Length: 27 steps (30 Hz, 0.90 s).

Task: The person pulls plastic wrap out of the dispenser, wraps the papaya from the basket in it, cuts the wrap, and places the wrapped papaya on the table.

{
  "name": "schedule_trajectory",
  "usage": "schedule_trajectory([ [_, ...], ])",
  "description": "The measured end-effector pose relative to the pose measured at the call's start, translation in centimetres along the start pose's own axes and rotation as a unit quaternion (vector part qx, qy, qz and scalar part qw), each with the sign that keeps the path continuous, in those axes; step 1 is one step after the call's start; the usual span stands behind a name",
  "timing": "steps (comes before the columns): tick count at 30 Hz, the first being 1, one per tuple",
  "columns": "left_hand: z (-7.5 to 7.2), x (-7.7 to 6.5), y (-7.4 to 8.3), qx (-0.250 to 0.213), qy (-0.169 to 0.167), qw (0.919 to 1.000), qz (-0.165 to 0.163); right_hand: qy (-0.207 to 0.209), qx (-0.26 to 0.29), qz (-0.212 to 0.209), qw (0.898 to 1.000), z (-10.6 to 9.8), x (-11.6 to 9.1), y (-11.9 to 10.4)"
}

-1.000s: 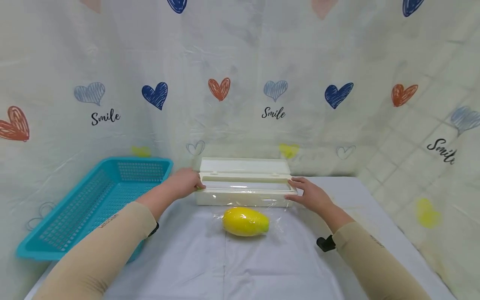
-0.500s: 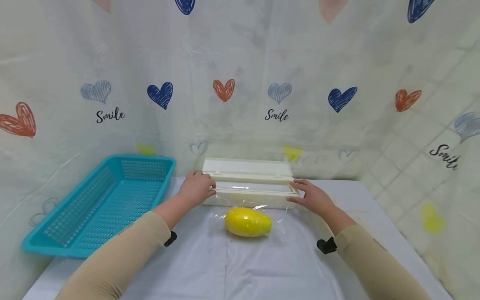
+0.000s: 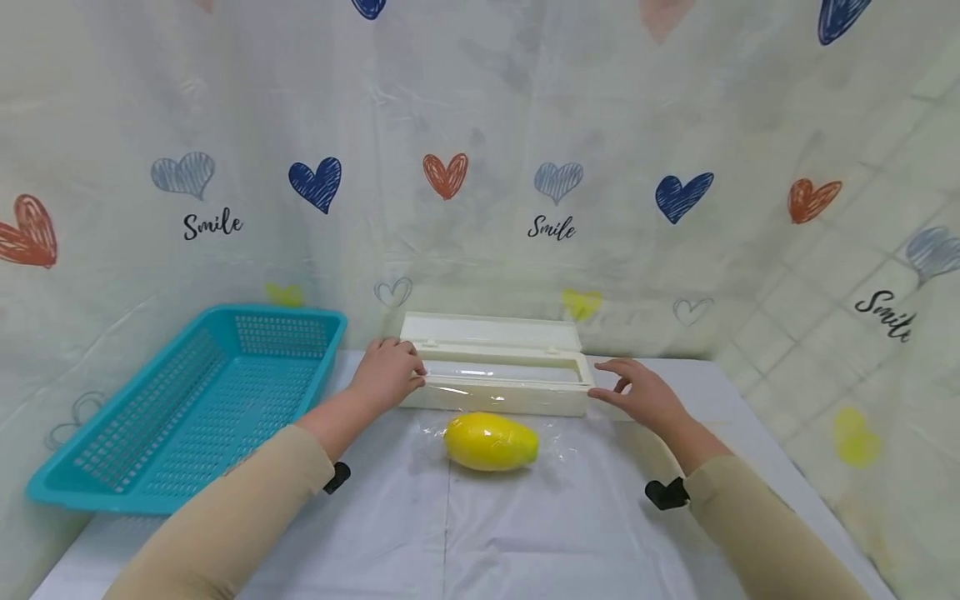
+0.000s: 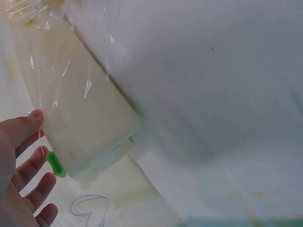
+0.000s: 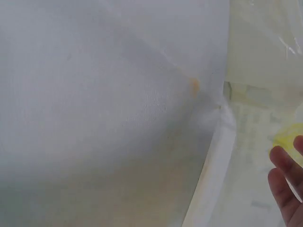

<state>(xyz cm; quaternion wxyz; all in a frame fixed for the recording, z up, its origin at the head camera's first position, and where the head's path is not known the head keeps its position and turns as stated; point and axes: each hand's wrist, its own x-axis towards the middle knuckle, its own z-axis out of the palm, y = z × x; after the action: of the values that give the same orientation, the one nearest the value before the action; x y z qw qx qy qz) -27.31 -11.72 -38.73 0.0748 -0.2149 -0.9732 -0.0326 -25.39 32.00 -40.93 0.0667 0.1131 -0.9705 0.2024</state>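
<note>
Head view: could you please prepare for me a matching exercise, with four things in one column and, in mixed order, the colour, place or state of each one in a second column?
Column one
1. Basket
2. Fruit
3. Box lid
4. "Smile" words

Column two
A. Yellow, with a greenish end
B. Black, printed on the backdrop
C. Turquoise, left of the box
D. Open, raised at the rear

Right pairs: 1-C; 2-A; 3-D; 4-B
</note>
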Motion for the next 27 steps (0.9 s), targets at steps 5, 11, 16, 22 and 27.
schedule_trajectory([
  [5,-0.2,-0.2,0.0,-0.01,0.004,0.9999,-0.01,0.03,-0.033,-0.092,0.995,0.5,0.1,-2.2],
  [11,-0.5,-0.2,0.5,-0.022,-0.002,0.9997,-0.012,0.058,-0.099,-0.199,0.973,1.2,0.6,-3.7],
  [16,-0.4,-0.4,1.0,-0.027,0.005,0.9994,-0.021,0.064,-0.094,-0.197,0.974,1.6,0.7,-3.8],
  [22,-0.1,-0.9,1.5,-0.032,0.047,0.9983,-0.014,0.081,-0.073,-0.205,0.973,1.8,0.1,-4.2],
  [27,0.0,-1.9,1.6,-0.041,0.063,0.997,-0.02,0.056,-0.061,-0.175,0.981,1.3,-0.7,-5.0],
])
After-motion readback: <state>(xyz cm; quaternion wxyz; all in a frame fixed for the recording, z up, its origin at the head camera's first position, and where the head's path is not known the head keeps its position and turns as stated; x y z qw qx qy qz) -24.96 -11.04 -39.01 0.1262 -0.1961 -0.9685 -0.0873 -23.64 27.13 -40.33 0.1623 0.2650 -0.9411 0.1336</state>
